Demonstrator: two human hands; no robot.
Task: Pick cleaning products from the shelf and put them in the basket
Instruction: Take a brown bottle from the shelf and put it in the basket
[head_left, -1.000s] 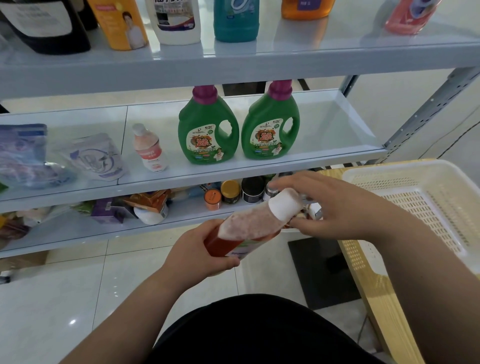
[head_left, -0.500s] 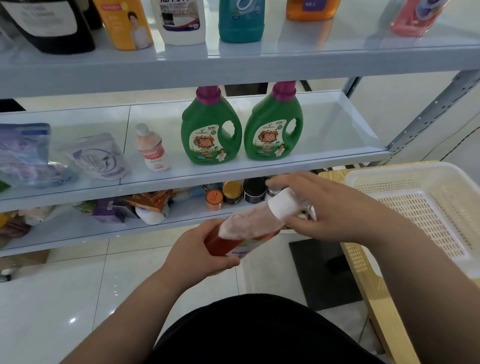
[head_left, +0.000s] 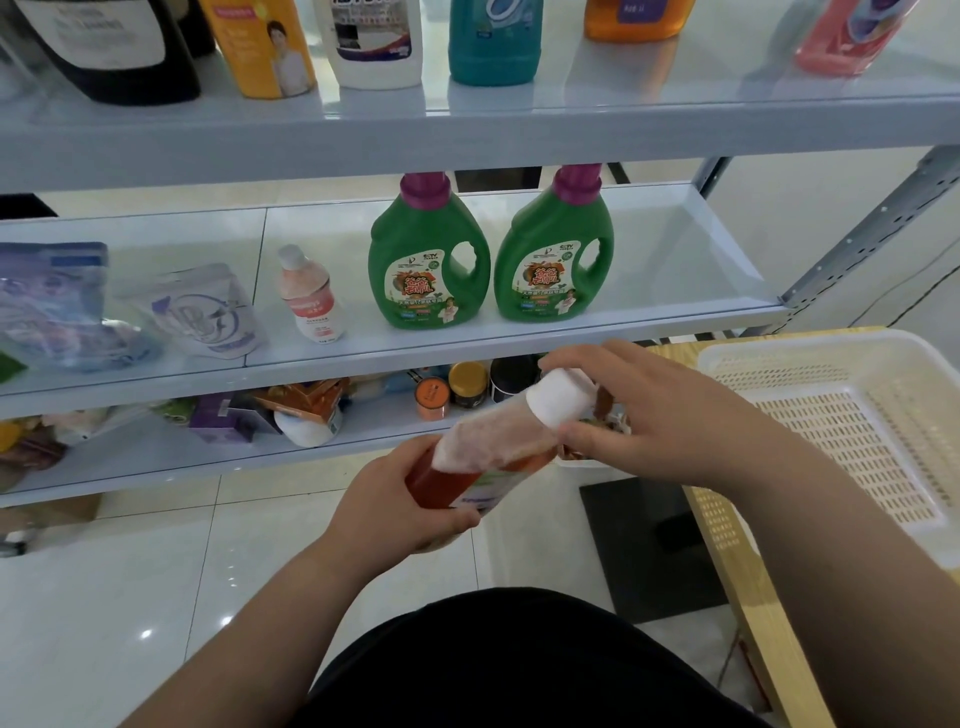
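I hold a bottle of orange-red liquid (head_left: 483, 457) with a white cap, tilted, in front of the shelf. My left hand (head_left: 395, 493) grips its lower body. My right hand (head_left: 660, 415) has fingers and thumb curled round the white cap end. A white perforated basket (head_left: 852, 410) sits to the right on a wooden table (head_left: 748, 597), apart from both hands. On the middle shelf (head_left: 519, 332) stand two green detergent jugs (head_left: 428, 254) (head_left: 556, 249) with purple caps and a small pink bottle (head_left: 311, 296).
The top shelf carries several bottles: black, yellow (head_left: 265, 47), white, teal (head_left: 493, 41), orange and pink. Refill pouches (head_left: 202, 312) lie at the middle shelf's left. Small jars (head_left: 467, 384) and boxes crowd the bottom shelf. A metal upright (head_left: 872, 223) stands at the right.
Both hands and the bottle have stayed almost where they were. The view has shifted slightly, nothing was taken or let go.
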